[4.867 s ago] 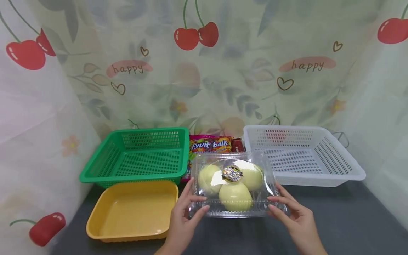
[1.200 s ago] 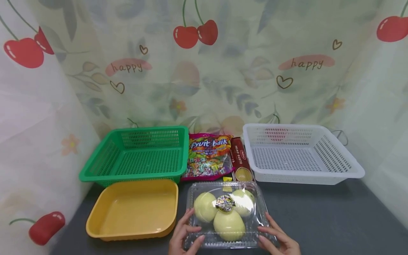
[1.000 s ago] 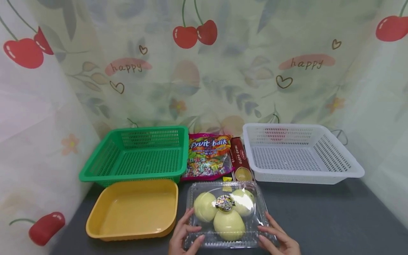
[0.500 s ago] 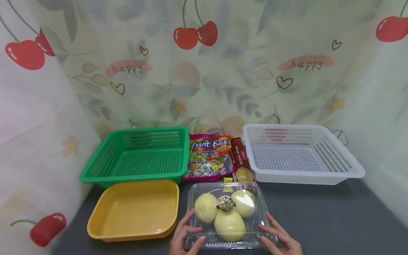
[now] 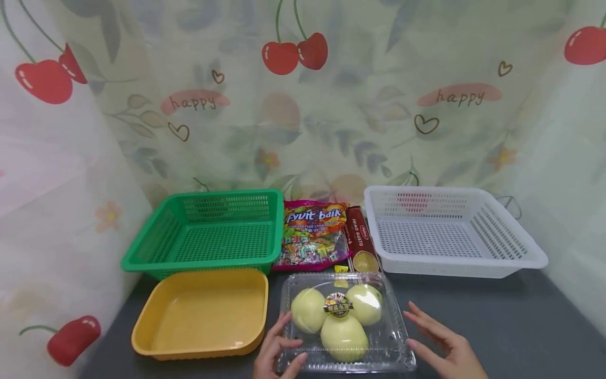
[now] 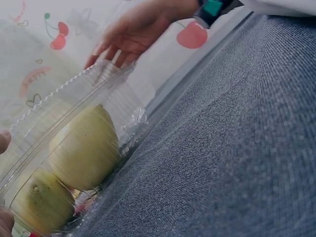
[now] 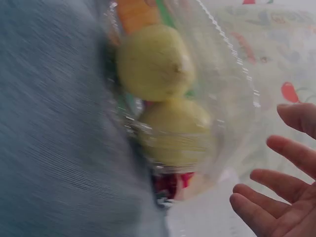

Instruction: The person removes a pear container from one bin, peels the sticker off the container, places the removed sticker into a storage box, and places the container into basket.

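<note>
A clear plastic clamshell container [image 5: 385,337] with three pale yellow-green round fruits [image 5: 344,337] inside lies on the dark table, a round label on its lid. At its left front corner, my left hand [image 5: 276,352] holds the edge between thumb and fingers; only those fingertips show in the left wrist view. My right hand [image 5: 445,345] is just off the container's right side with nothing in it. Its fingers [image 7: 281,185] are spread and slightly bent in the right wrist view, apart from the blurred container.
A yellow tray [image 5: 203,350] stands left of the container, with a green basket [image 5: 203,263] behind it. Behind the container lie a bag of fruit chews [image 5: 314,231] and a dark red packet marked Primo Gusto [image 5: 360,237]. At the back right is a white basket [image 5: 464,266].
The container came down toward me from in front of the candy bag onto the table. Since half a second ago, my right hand has let go and moved right; the left hand keeps its place.
</note>
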`<state>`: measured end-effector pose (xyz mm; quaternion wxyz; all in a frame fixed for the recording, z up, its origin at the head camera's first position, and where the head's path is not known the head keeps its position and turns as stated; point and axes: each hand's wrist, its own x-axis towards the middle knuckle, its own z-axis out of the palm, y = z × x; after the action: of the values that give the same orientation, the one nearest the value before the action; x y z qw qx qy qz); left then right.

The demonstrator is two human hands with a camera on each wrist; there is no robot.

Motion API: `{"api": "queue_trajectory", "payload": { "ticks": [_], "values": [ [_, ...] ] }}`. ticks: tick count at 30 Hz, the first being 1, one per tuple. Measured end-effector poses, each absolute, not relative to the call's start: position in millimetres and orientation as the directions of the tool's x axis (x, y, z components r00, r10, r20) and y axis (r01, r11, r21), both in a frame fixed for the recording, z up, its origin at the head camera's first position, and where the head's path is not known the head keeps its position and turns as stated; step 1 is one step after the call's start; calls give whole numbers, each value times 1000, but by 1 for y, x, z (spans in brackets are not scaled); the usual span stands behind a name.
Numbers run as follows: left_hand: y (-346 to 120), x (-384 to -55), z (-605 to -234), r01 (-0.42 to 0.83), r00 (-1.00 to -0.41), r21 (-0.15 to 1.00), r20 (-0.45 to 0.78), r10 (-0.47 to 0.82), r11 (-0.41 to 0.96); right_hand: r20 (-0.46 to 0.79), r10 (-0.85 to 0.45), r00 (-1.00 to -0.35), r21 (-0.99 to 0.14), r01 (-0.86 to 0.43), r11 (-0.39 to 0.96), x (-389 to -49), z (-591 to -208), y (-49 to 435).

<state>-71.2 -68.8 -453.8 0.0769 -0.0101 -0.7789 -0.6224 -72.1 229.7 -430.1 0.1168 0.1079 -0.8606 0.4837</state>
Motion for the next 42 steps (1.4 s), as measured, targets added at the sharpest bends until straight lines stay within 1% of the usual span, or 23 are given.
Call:
{"api": "queue_trajectory", "payload": {
  "ticks": [4,9,14,20,24,27,34,39,42],
  "values": [
    [-69,-70,-453,109,-988,969,129,-80,222,318,-180,-931,-754,-363,547,-82,-416,235],
    [-69,-70,-453,99,-990,970,119,-81,222,365,-268,-892,-643,-449,620,-95,-402,234],
    [-68,-70,-454,103,-990,971,122,-76,214,369,-339,-865,-619,-502,605,-105,-390,231],
    [-68,-71,-453,90,-991,969,109,-72,229,327,-415,-849,-609,-526,594,-119,-376,221],
    [-69,-72,-454,99,-991,968,117,-67,231,309,-485,-818,-569,-568,595,-127,-367,212],
    [-69,-72,-455,105,-990,967,122,-63,233,268,-523,-809,-549,-574,608,-134,-362,207],
    [-70,-72,-454,93,-993,967,108,-51,238,176,-603,-778,-547,-587,597,-149,-351,193],
    [-70,-72,-453,92,-993,967,107,-52,237,61,-635,-770,-604,-535,591,-162,-342,183],
    [-70,-72,-454,99,-992,967,115,-54,236,-11,-652,-758,-666,-481,570,-170,-337,177]
  ]
}}
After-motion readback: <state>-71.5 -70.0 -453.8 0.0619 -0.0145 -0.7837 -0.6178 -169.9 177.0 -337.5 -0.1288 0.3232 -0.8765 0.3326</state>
